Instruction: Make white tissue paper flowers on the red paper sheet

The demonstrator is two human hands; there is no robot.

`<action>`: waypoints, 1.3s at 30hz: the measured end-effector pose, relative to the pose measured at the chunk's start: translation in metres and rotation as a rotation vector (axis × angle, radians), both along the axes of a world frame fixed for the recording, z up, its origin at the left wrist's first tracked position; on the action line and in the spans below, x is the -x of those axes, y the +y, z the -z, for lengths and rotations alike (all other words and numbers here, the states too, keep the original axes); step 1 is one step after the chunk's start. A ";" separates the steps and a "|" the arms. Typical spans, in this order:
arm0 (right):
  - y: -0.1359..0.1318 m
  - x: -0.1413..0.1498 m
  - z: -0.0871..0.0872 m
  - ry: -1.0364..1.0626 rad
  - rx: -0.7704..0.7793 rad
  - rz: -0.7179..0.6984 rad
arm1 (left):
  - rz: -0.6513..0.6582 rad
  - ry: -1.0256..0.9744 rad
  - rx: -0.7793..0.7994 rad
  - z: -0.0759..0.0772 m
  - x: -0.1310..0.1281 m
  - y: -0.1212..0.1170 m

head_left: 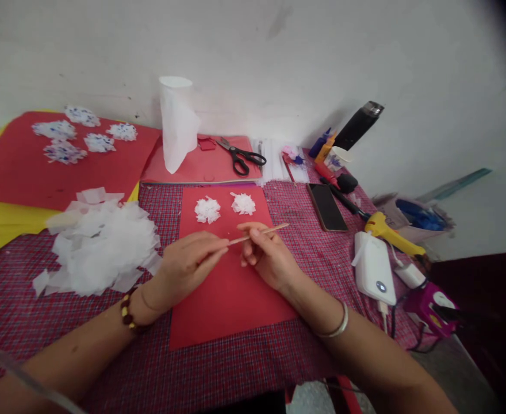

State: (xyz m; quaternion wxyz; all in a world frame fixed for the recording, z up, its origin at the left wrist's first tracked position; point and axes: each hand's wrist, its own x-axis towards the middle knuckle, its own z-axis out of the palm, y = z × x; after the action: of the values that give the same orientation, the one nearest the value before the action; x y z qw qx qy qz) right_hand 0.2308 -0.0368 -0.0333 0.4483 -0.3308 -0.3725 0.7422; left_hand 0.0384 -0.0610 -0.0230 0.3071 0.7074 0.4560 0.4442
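Note:
Between my hands is a thin wooden stick point(275, 228), held slanting over a red paper sheet point(227, 293). My right hand point(267, 253) is closed around its middle, thumb against fingers. At the stick's lower left end, my left hand point(195, 259) pinches with thumb and fingers; whether a scrap of paper is in that pinch cannot be made out. Two white paper tufts, a left one point(207, 210) and a right one point(243, 203), sit at the sheet's top. Left of my left hand lies a loose pile of white tissue squares point(102, 244).
Blue-speckled paper tufts point(63, 131) rest on red paper point(15, 172) at the left. Behind are a rolled white sheet point(177, 123) and scissors point(240, 158). Rightward lie a phone point(327, 207), a yellow glue gun point(391, 233), a white power bank point(374, 267) and a black bottle point(359, 125).

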 end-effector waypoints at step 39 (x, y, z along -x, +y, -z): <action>0.033 -0.025 0.012 -1.261 -1.019 0.082 | 0.302 0.650 -0.269 0.031 -0.019 -0.007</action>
State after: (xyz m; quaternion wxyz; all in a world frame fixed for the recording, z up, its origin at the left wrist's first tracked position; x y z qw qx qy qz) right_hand 0.2559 -0.0043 -0.0452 0.2767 -0.4555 -0.8347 0.1384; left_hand 0.0572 -0.0681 -0.0541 0.1130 0.9046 0.3579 0.2020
